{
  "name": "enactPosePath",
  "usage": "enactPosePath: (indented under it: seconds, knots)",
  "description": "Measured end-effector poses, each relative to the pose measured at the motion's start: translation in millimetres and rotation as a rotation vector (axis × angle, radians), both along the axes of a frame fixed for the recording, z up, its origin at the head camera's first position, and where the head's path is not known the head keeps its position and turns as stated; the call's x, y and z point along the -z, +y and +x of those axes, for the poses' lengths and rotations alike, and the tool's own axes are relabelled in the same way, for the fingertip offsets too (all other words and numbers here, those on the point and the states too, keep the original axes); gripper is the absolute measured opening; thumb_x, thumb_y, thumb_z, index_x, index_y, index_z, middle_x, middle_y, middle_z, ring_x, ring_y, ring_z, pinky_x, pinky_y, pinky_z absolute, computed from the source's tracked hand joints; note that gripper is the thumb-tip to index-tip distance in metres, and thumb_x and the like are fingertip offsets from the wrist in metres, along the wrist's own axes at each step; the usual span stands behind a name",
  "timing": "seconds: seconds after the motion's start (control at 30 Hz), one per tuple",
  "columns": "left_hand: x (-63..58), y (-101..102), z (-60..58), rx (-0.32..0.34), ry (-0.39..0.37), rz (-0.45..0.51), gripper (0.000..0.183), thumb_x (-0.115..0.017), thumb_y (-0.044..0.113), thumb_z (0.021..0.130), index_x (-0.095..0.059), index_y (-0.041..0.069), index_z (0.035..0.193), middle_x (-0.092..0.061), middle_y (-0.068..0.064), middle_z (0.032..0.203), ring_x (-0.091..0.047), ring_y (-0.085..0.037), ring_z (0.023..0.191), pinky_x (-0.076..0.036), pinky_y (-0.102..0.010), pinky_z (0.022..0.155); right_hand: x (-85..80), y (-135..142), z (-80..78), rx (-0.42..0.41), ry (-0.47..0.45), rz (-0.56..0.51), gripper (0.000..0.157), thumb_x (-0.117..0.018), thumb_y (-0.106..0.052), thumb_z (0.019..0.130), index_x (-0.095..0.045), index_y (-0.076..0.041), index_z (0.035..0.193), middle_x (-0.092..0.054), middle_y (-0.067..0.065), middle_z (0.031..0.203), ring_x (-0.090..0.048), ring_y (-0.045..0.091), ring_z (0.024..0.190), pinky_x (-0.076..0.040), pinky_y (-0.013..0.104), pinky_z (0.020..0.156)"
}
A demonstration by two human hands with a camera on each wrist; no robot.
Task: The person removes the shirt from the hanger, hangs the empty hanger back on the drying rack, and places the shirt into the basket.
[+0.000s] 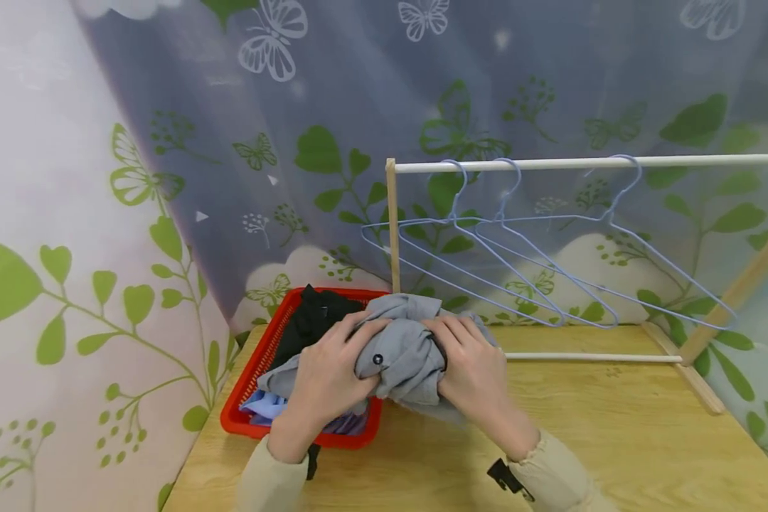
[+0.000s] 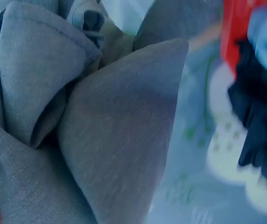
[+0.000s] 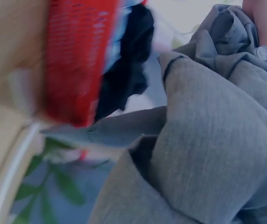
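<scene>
A crumpled grey shirt [image 1: 412, 355] with a dark button is bunched up between my two hands. My left hand [image 1: 329, 370] grips its left side, thumb below and fingers over the top. On the other side my right hand [image 1: 473, 366] holds the cloth with bent fingers. In the left wrist view the folds of the shirt [image 2: 119, 126] fill much of the picture. The right wrist view shows the shirt [image 3: 213, 130] hanging in loose folds. Part of it overlaps the red basket [image 1: 235, 419] in the head view.
The basket holds a black garment [image 1: 310, 323], light blue cloth [image 1: 264, 405] and purple cloth [image 1: 348, 424]. Behind the hands, a rack with a white rail [image 1: 550, 164] carries three blue wire hangers [image 1: 668, 259]. Everything stands on a wooden table [image 1: 589, 427] before a patterned curtain [image 1: 333, 64].
</scene>
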State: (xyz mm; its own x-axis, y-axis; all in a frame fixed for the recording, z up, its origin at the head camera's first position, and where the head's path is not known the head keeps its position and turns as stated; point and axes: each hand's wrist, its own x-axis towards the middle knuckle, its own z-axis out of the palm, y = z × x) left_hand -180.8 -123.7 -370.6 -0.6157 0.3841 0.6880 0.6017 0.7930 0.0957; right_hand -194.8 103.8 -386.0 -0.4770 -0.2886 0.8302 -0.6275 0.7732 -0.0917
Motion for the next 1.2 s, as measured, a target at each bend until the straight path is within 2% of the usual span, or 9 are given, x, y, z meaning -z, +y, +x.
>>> enactPosePath:
  seconds: [0.17,0.3,0.43,0.53,0.7,0.87,1.0,1.1,1.2]
  knots:
    - [-27.4,-39.5,9.3,-0.047,0.113,0.069,0.067,-0.080,0.014,0.070,-0.065,0.026,0.134,-0.062,-0.007,0.132,-0.070,-0.029,0.095,-0.051,-0.036,0.049,-22.0,-46.8,-6.6,-0.097,0.016,-0.130,0.048,-0.070,0.007,0.070,-0.072,-0.014,0.113,-0.070,0.005,0.107,-0.066,0.027,0.100,-0.059,0.046,0.064]
    - [-40.9,-62.4,15.0,-0.094,0.160,0.126,0.068,-0.083,0.010,0.068,-0.066,0.025,0.133,-0.063,-0.008,0.132,-0.069,-0.033,0.100,-0.052,-0.041,0.050,-21.3,-82.2,-13.9,-0.199,-0.049,-0.280,0.050,-0.069,0.010,0.068,-0.070,-0.011,0.114,-0.068,0.005,0.108,-0.065,0.025,0.100,-0.058,0.044,0.081]
    - [-36.0,-75.9,13.7,-0.157,0.144,0.173,0.069,-0.087,0.007,0.067,-0.067,0.023,0.131,-0.063,-0.006,0.133,-0.068,-0.034,0.101,-0.051,-0.042,0.049,2.5,-115.1,-22.9,-0.275,-0.161,-0.416,0.044,-0.071,0.007,0.076,-0.066,-0.008,0.117,-0.066,0.006,0.112,-0.064,0.024,0.103,-0.054,0.041,0.092]
    - [-16.7,-79.9,5.2,-0.217,0.067,0.203,0.068,-0.086,0.004,0.067,-0.067,0.021,0.130,-0.063,-0.006,0.131,-0.069,-0.034,0.097,-0.051,-0.042,0.050,31.9,-132.6,-29.4,-0.270,-0.250,-0.431,0.037,-0.073,-0.003,0.084,-0.061,-0.007,0.120,-0.064,0.008,0.115,-0.063,0.026,0.105,-0.052,0.040,0.095]
    - [37.1,-83.2,-16.9,-0.319,-0.204,0.130,0.069,-0.084,0.003,0.074,-0.060,0.016,0.137,-0.058,-0.014,0.134,-0.066,-0.039,0.100,-0.057,-0.052,0.063,77.4,-137.1,-37.9,-0.247,-0.409,-0.291,0.072,-0.077,-0.002,0.077,-0.046,-0.007,0.141,-0.058,0.012,0.128,-0.057,0.031,0.112,-0.050,0.045,0.096]
    - [82.3,-85.9,-28.7,-0.368,-0.410,-0.072,0.051,-0.071,0.000,0.086,-0.056,-0.008,0.135,-0.047,-0.026,0.140,-0.057,-0.047,0.109,-0.056,-0.056,0.082,91.3,-120.4,-35.5,-0.299,-0.504,-0.022,0.103,-0.083,-0.012,0.077,-0.025,-0.023,0.160,-0.032,0.018,0.158,-0.037,0.042,0.140,-0.042,0.059,0.106]
    - [94.7,-94.4,-26.8,-0.340,-0.500,-0.097,0.018,-0.060,-0.003,0.087,-0.069,-0.017,0.093,-0.041,-0.026,0.147,-0.053,-0.049,0.115,-0.056,-0.056,0.081,88.3,-113.5,-27.3,-0.262,-0.514,0.220,0.088,-0.076,-0.037,0.091,-0.024,-0.030,0.162,-0.030,0.012,0.163,-0.029,0.043,0.147,-0.038,0.063,0.109]
    - [93.1,-104.2,-24.0,-0.254,-0.584,-0.048,0.029,-0.062,-0.002,0.086,-0.066,-0.018,0.110,-0.034,-0.028,0.153,-0.046,-0.053,0.126,-0.052,-0.059,0.092,87.0,-112.1,-23.1,-0.207,-0.497,0.352,0.077,-0.070,-0.041,0.096,-0.028,-0.032,0.161,-0.041,0.005,0.158,-0.036,0.039,0.146,-0.038,0.060,0.111]
    - [87.1,-111.3,-18.1,-0.156,-0.616,0.059,0.071,-0.069,-0.001,0.084,-0.039,-0.008,0.148,-0.027,-0.033,0.155,-0.046,-0.055,0.128,-0.049,-0.062,0.096,87.4,-113.5,-20.9,-0.164,-0.488,0.418,0.071,-0.070,-0.038,0.097,-0.034,-0.035,0.158,-0.047,0.003,0.154,-0.042,0.035,0.142,-0.038,0.059,0.111]
